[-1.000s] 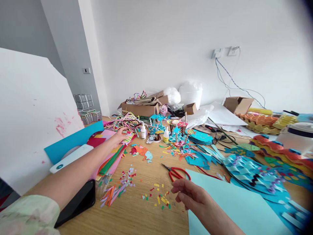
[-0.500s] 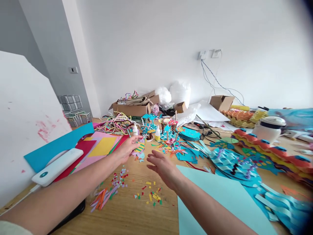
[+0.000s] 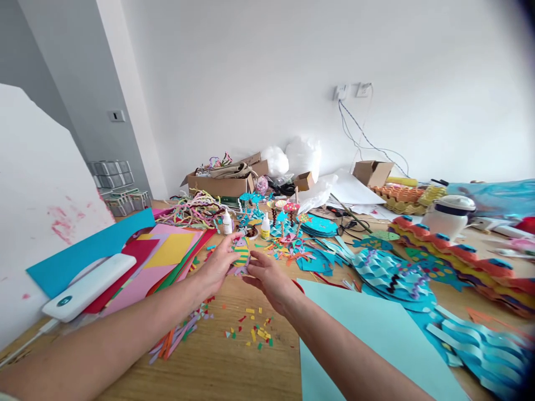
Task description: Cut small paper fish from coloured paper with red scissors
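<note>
From here I can see the left hand (image 3: pixel 219 263) gripping a small striped paper fish (image 3: pixel 241 252), yellow and green with a purple end, between thumb and fingers at its left side. The right hand (image 3: pixel 267 275) is at the fish's right edge, its fingers partly curled and open rather than clenched; whether they press on the paper I cannot tell. The fish is above the middle of the wooden worktop (image 3: pixel 200 362), between the two hands. Just beyond it stand two small white glue bottles (image 3: pixel 265 227), upright, one a little left of the fish and the other a little right. Nearer than the hands, tiny paper scraps (image 3: pixel 259 333), mostly yellow with some green and red, lie scattered, and narrow strips in purple and orange lie beside the left forearm. A large light blue sheet (image 3: pixel 368 340) lies flat at the near right, partly under the right forearm. On the left, a fan of coloured paper (image 3: pixel 169 250) spreads out, with a white oblong device (image 3: pixel 90 287) on its near left part. Far left of the bottles is a tangle of fuzzy craft stems (image 3: pixel 194 209). Over on the right are blue discs with curled paper waves (image 3: pixel 390 273) and a painted egg carton (image 3: pixel 455 253).
</note>
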Demonstrator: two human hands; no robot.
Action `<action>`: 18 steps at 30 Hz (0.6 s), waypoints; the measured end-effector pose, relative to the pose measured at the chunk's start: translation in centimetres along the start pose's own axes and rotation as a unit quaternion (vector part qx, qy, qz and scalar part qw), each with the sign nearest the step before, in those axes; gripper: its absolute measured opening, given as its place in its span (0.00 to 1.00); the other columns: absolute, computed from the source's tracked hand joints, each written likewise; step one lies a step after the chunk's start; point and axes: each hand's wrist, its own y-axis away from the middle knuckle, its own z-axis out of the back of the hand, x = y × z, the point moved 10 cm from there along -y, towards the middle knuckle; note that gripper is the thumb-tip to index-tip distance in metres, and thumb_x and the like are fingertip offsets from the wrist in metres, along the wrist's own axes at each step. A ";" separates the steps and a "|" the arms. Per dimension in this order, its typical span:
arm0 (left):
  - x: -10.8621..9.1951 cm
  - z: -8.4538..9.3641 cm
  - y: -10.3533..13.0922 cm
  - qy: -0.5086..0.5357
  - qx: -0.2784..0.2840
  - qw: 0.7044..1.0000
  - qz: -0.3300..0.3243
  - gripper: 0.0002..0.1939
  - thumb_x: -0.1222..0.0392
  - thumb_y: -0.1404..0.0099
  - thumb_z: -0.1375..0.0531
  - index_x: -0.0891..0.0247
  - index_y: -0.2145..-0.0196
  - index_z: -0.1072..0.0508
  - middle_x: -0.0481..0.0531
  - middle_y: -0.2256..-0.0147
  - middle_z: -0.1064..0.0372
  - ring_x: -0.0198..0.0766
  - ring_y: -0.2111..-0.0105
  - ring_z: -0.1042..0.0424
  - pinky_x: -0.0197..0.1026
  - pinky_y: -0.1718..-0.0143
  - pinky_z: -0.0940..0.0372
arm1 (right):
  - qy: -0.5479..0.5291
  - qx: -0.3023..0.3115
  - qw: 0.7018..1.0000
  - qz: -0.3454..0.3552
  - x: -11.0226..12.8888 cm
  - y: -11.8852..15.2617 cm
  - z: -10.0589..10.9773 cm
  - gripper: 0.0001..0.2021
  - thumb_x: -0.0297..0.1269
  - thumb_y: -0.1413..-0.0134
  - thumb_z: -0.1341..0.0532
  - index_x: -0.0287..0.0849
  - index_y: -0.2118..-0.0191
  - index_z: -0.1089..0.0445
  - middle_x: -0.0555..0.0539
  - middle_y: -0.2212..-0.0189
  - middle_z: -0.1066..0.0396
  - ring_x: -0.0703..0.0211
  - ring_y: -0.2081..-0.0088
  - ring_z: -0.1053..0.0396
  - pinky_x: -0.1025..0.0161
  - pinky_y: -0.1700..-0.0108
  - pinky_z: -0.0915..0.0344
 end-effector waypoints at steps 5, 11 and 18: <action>-0.3 0.7 0.0 -0.005 -0.008 1.000 -0.012 0.29 0.71 0.51 0.45 0.56 0.49 0.38 0.45 0.72 0.38 0.33 0.72 0.35 0.35 0.70 0.42 | 0.028 0.004 0.999 -0.028 -0.5 0.1 1.1 0.11 0.36 0.64 0.35 0.40 0.70 0.35 0.49 0.73 0.30 0.64 0.71 0.31 0.67 0.68 0.39; -0.1 0.0 0.5 -0.008 0.006 1.000 -0.007 0.30 0.68 0.50 0.44 0.56 0.48 0.39 0.46 0.71 0.37 0.34 0.71 0.34 0.35 0.70 0.42 | 0.075 -0.017 0.997 -0.018 -0.8 -0.6 1.6 0.12 0.41 0.64 0.36 0.40 0.75 0.37 0.54 0.81 0.33 0.67 0.77 0.33 0.70 0.77 0.47; 0.1 -0.8 1.3 -0.016 0.041 0.999 0.024 0.28 0.67 0.49 0.45 0.54 0.48 0.38 0.44 0.73 0.39 0.32 0.75 0.35 0.33 0.76 0.43 | 0.104 0.001 0.995 -0.005 -0.6 -0.6 1.4 0.10 0.42 0.59 0.40 0.39 0.78 0.37 0.53 0.81 0.33 0.69 0.80 0.36 0.70 0.77 0.48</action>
